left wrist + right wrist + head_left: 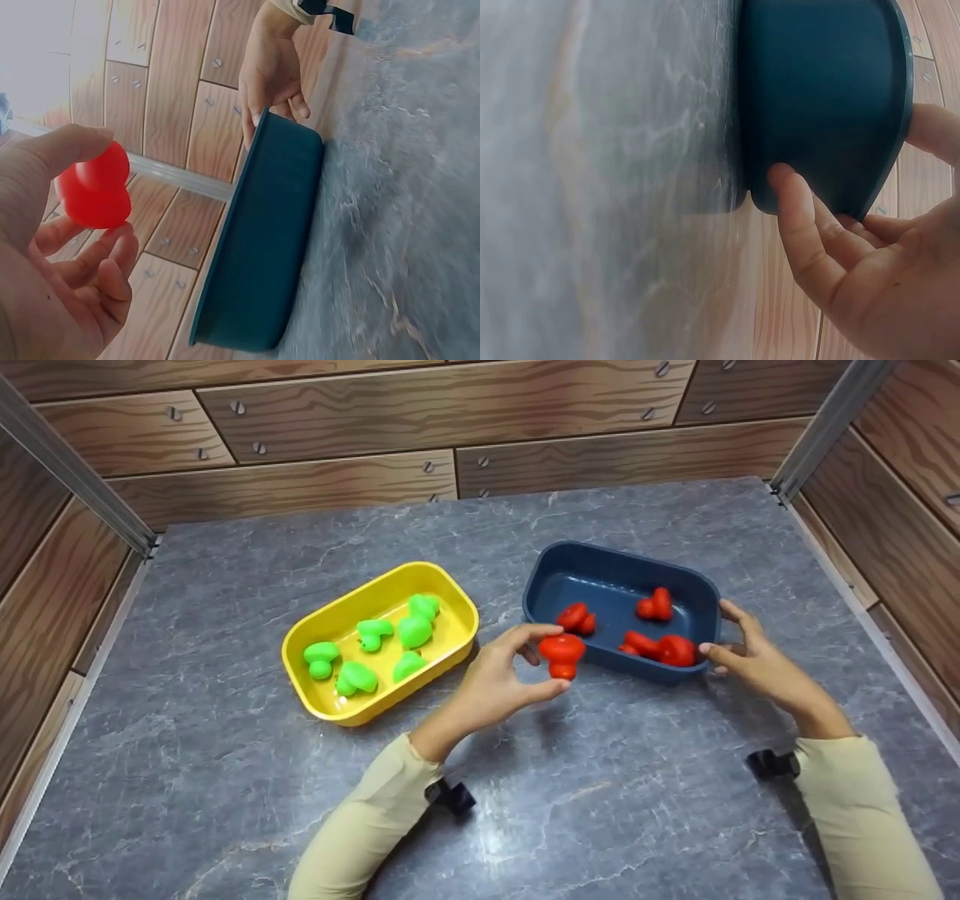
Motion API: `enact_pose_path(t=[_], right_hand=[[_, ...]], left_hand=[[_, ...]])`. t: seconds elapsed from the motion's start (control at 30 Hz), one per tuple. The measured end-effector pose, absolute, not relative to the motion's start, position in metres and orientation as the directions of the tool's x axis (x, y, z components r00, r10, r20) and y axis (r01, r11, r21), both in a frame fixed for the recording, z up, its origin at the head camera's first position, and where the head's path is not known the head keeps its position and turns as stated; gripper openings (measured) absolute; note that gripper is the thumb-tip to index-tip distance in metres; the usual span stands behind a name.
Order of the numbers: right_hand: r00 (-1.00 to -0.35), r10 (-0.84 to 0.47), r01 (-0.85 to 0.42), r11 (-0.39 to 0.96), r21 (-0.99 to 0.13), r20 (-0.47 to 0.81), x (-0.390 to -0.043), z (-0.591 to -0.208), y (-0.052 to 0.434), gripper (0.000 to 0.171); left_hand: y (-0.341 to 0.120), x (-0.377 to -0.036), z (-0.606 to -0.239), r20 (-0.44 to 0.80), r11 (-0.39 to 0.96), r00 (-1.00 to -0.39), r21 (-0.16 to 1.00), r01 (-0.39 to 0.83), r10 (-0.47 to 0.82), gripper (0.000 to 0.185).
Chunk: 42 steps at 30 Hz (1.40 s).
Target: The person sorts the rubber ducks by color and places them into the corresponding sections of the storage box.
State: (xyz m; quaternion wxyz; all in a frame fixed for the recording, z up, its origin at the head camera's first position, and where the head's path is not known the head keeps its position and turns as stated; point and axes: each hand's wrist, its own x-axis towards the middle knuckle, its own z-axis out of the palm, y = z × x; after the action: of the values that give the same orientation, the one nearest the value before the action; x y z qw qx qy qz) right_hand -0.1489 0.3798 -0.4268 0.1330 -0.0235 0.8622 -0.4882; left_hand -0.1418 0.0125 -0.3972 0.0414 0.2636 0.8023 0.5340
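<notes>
**Red piece held just short of the blue tray**

You're working on a grey marble-look tabletop (225, 810) w/ wood-panel walls round it. On it sit two trays, near each other but apart: a yellow rectangular plastic tray (315, 624) w/ five green mushroom-shaped plastic pieces (414, 631), and a dark blue rectangular plastic tray (541, 585) w/ three, maybe four, red pieces (655, 605) inside.

Step in hand, as I judge it: sorting by colour, one red piece mid-carry. Next move likely calls for lifting it over the blue tray's near wall, then letting go inside.

Your left hand (491, 682) pinches a red mushroom-shaped plastic piece (562, 654) between thumb and fingertips, narrow grip, just outside the tray's near-left wall. Your right hand (754, 660) is relaxed, partly open; thumb and fingers rest on the tray's right end, steadying it.
</notes>
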Motion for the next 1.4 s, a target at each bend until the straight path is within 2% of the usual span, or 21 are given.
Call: enact_pose_path(t=[0.43,1.2,1.4], right_hand=[[-0.965,-0.184,0.068,0.517,-0.853,-0.188,-0.149,-0.427,0.380,0.083],[-0.964,-0.182,0.083,0.484,-0.871,-0.193,-0.150,-0.429,0.379,0.083],[-0.967,-0.183,0.060,0.518,-0.853,-0.179,-0.147,-0.426,0.380,0.083]], left_hand=[[0.047,-0.161,-0.391,0.233,0.339,-0.876,0.855,0.392,0.423,0.059],[0.090,-0.198,-0.398,0.198,0.327,-0.928,0.895,0.303,0.316,0.058],[0.100,-0.202,-0.401,0.196,0.320,-0.937,0.903,0.288,0.290,0.057]])
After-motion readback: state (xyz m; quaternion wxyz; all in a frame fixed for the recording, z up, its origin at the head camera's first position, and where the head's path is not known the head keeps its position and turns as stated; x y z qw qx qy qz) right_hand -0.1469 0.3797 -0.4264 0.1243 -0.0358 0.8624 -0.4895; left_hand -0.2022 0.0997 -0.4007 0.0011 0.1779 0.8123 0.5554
